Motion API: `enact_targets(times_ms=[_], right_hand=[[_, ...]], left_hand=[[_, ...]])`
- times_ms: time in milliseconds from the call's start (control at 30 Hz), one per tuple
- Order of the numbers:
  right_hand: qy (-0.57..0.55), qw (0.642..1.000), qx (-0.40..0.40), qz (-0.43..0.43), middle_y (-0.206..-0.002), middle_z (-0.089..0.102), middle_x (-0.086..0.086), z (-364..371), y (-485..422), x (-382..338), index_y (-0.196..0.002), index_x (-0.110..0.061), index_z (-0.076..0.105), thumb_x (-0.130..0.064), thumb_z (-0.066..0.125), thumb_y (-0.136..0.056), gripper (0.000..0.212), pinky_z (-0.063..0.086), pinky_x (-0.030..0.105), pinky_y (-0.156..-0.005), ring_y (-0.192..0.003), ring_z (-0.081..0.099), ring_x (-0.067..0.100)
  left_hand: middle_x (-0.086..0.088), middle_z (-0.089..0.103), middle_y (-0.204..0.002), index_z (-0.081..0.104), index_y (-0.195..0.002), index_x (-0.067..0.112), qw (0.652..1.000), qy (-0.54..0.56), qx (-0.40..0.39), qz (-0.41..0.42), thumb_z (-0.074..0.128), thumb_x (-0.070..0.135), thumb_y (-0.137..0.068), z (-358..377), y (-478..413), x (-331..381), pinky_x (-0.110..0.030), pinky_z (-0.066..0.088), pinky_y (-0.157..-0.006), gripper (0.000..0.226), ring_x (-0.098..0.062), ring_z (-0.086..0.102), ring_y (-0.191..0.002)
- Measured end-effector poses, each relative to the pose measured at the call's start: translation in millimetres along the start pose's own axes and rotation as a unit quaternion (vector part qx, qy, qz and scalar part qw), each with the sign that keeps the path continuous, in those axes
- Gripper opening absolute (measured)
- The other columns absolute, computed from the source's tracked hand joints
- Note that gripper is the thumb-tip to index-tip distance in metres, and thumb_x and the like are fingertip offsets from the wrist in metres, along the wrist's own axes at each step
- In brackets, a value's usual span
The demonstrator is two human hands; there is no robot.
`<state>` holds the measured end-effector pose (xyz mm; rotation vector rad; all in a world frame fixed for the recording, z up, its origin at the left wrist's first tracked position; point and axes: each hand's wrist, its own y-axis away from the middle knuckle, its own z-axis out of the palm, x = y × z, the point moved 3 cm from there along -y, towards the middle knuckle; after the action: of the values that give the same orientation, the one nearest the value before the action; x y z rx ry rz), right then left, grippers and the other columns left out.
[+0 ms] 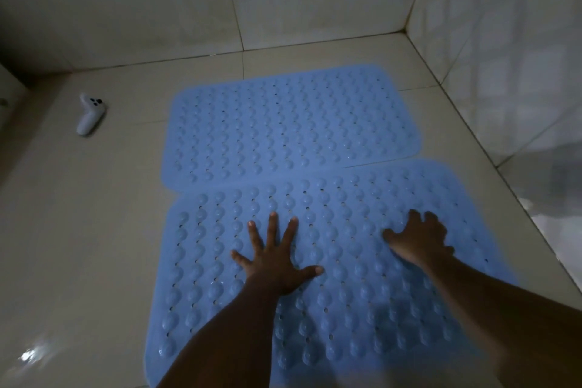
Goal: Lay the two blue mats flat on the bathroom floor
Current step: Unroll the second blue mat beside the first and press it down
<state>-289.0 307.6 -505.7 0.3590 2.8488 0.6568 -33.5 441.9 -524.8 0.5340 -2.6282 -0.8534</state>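
**ENTRY: 2 blue mats, floor-laying – nearly done**

**Item 1, near mat** (346,309): our ref. landmark. It is down on the tiled floor (78,230), bumps up, no curl or raised corner visible. Its lower edge runs out of frame, so we can't check that side.

**Item 2, far mat** (289,126): directly beyond the near mat, toward the wall (157,9). It lies flat as far as we see. The near mat's far edge touches it and seems to overlap it slightly.

**Status (our judgement):** both mats are placed and spread. Approx. all that's left is pressing the near mat down so it seats, and perhaps squaring the seam, since the two sit at a slight angle to each other.

**Left hand** (277,264): on the near mat, about mid-width. Palm is down and the fingers (273,230) are straight and splayed wide, pressing. It holds nothing. The arm is extended fwd.

**Right hand** (419,239): on the near mat, toward its right side. It is blurred. The fingers are arched with tips on the mat, and we see no fold pinched, so it reads as pressing or rubbing, not gripping.

**Misc.:** white controller (89,113) on the floor, well left of the near mat and beyond its far-left corner.
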Motion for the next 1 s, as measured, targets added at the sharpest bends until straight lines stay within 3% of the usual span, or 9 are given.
enact_targets(times_ms=[133,400,733,1000], right_hand=[[0.011,1.0,0.003,-0.012,-0.165,-0.002,0.007,18,5,-1,-0.156,-0.024,0.011,-0.07,0.052,-0.08,0.097,0.024,0.062,-0.112,-0.151,0.002,0.036],[0.065,0.997,0.027,-0.045,-0.159,0.018,0.015,12,12,-7,-0.151,-0.019,0.024,-0.073,0.052,-0.078,0.095,0.037,0.053,-0.106,-0.142,0.024,0.04],[0.109,0.99,0.049,-0.071,-0.154,0.027,0.016,12,10,-9,-0.148,-0.018,0.029,-0.076,0.048,-0.078,0.093,0.042,0.049,-0.102,-0.137,0.031,0.04],[0.077,0.994,0.041,-0.072,-0.16,0.016,0.015,14,2,-9,-0.152,-0.02,0.022,-0.077,0.05,-0.078,0.098,0.037,0.052,-0.107,-0.144,0.02,0.039]], left_hand=[[0.012,-0.047,-0.156,-0.027,-0.148,0.056,1.0,-0.002,0.01,0.003,0.04,0.102,-0.06,-1,1,-2,-0.087,0.0,-0.105,0.12,-0.039,-0.042,-0.142],[0.014,-0.043,-0.158,-0.026,-0.148,0.057,1.0,-0.013,0.01,-0.005,0.041,0.101,-0.062,-5,4,-10,-0.085,0.003,-0.107,0.117,-0.038,-0.038,-0.145],[0.013,-0.043,-0.158,-0.026,-0.148,0.057,1.0,-0.015,0.013,-0.009,0.042,0.1,-0.064,-6,5,-12,-0.085,0.003,-0.107,0.116,-0.039,-0.038,-0.145],[0.009,-0.044,-0.158,-0.026,-0.15,0.052,1.0,-0.001,0.003,-0.007,0.046,0.094,-0.07,-7,4,-5,-0.087,0.005,-0.105,0.116,-0.042,-0.039,-0.144]])
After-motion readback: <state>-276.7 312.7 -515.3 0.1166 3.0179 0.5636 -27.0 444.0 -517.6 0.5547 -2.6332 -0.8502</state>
